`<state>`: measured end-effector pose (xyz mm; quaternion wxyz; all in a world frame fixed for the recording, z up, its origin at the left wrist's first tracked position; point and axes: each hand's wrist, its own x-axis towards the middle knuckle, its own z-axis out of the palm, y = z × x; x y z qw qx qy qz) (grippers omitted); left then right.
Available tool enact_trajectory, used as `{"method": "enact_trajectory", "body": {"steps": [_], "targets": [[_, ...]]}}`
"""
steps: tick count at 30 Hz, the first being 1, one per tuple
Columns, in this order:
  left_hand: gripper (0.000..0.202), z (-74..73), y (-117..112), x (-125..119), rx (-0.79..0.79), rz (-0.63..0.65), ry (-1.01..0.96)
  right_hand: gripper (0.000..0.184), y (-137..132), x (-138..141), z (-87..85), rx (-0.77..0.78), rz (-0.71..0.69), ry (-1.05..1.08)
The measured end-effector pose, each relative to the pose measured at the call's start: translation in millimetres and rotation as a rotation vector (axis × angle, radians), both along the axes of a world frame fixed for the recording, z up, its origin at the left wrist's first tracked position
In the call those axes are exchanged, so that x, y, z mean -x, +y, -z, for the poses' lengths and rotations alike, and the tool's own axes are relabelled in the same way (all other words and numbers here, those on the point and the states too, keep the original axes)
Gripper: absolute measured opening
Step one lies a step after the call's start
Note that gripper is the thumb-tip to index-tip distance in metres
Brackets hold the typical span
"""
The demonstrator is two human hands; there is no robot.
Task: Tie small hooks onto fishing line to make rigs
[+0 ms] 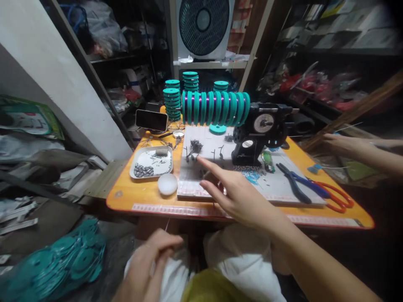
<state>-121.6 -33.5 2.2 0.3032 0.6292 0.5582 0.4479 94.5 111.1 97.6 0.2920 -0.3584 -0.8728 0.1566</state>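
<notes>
My right hand [231,191] reaches over a white board [220,161], index finger stretched out and thumb apart from it. Its index fingertip is beside small dark pieces, close to a pile of tiny dark parts [197,146]; whether it touches one I cannot tell. Low over my lap, my left hand [151,256] is closed, thumb and fingers together. A thin pale line [168,225] rises from its fingertips toward the table edge. Behind the board, teal spools [217,108] with purple showing between them sit in a row on a black winding machine [252,138].
A white tray [151,152] of grey oval pieces, a white round cup [168,185] and a phone [151,121] lie left. Dark-blue-handled pliers [296,184] and orange-handled scissors [338,197] lie right. Another person's arm [359,149] enters at right. Teal spools [171,102] stand stacked behind.
</notes>
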Motion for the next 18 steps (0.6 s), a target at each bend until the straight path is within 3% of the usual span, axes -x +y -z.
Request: {"method": "enact_trajectory", "body": {"steps": [3,6,10,13,15,18], "targets": [[0.017,-22.2,35,51,-0.333,-0.193,0.371,0.057,31,27,-4.0,0.122,0.102,0.090],[0.017,-24.0,65,81,-0.359,-0.189,0.674,0.044,60,38,-6.0,0.178,0.151,0.171],[0.019,-22.6,78,84,-0.377,-0.181,0.837,0.016,72,38,-10.2,0.140,0.183,0.203],[0.021,-34.2,77,59,-0.443,-0.313,0.683,0.021,61,33,-18.2,0.151,0.172,0.249],[0.029,-47.7,80,30,-0.467,-0.359,0.382,0.025,50,29,-26.2,0.191,0.127,0.274],[0.054,-69.2,89,-18,-0.179,-0.133,-0.117,0.027,38,25,-39.8,0.412,-0.041,0.421]]}}
